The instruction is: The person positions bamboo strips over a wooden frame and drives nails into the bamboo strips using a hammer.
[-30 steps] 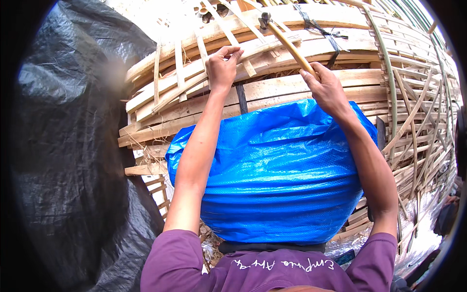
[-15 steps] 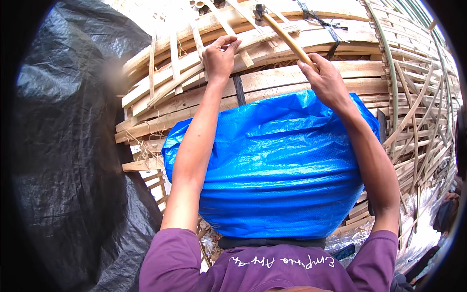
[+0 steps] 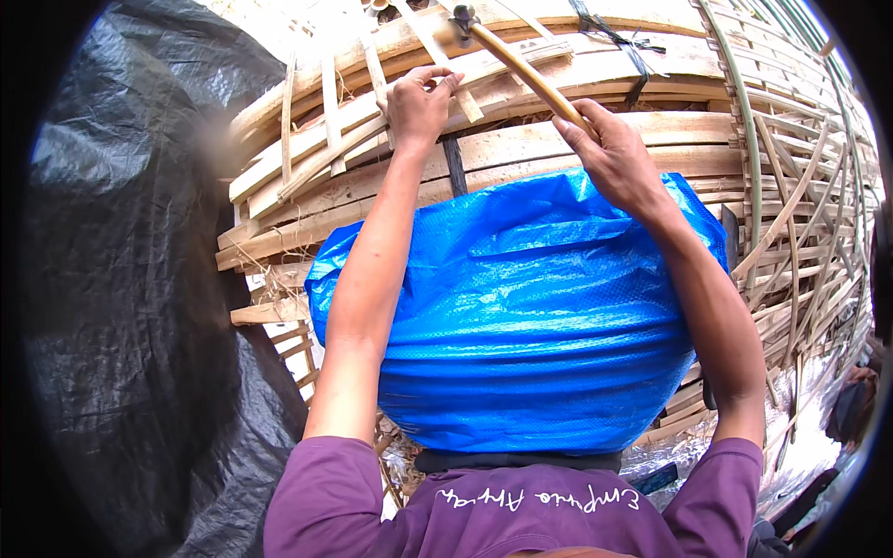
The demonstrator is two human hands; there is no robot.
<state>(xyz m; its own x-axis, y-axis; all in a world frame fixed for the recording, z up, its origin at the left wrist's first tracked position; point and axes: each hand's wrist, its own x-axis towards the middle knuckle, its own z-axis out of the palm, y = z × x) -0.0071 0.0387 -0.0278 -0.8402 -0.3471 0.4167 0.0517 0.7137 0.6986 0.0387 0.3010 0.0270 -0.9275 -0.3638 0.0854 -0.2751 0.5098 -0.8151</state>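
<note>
My right hand (image 3: 611, 153) is wrapped round the wooden handle of a hammer (image 3: 523, 67). The dark hammer head hangs above and slightly right of my left hand (image 3: 417, 107), apart from the wood. My left thumb and fingertips are pinched together over a long pale wooden strip (image 3: 512, 65). Whatever they hold is too small to make out. Narrow slats, such as one slat (image 3: 332, 112) left of that hand, cross the long strips. A blue plastic sheet (image 3: 539, 307) covers my lap below both hands.
Stacked wooden battens (image 3: 595, 149) run across behind the blue sheet, with a black tie (image 3: 637, 65) round some of them. A black tarp (image 3: 139, 279) hangs at the left. Woven bamboo lattice (image 3: 800, 205) stands at the right.
The hammer and my right hand have shifted left, bringing the head closer to my left hand. My left hand keeps nearly the same place and pinch.
</note>
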